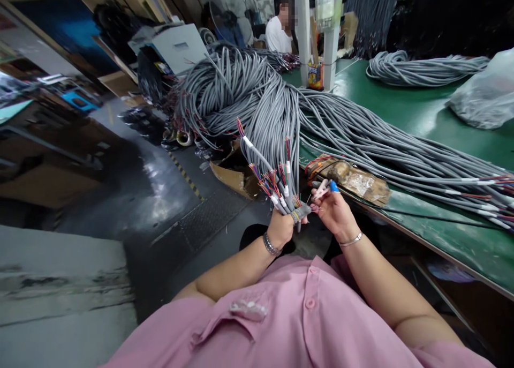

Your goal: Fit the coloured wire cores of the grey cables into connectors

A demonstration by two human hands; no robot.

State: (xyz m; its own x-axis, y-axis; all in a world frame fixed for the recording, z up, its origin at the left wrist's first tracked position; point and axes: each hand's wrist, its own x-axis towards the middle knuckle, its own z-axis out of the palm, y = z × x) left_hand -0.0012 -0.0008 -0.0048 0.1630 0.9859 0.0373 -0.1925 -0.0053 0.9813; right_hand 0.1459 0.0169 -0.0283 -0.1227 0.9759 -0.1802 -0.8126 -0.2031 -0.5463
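My left hand [282, 228] is closed around a bunch of grey cables [284, 203], whose stripped ends show coloured wires and white bands. A grey strip [301, 212] sticks out of this hand to the right. Close beside it, my right hand [336, 212] has its fingers curled in. A pale pinkish-white piece [321, 189] and a blue cap-like piece [333, 186] show at its fingertips; whether these are held or worn on the fingers I cannot tell. Thin wire ends [315, 209] lie between the two hands.
A large heap of grey cable [228, 89] hangs over the edge of the green table [421, 116]. More cables [381, 137] run right along it, past a taped wooden block [361, 183]. A plastic bag [488, 92], a white post [304, 30] and a seated person [278, 36] are farther back.
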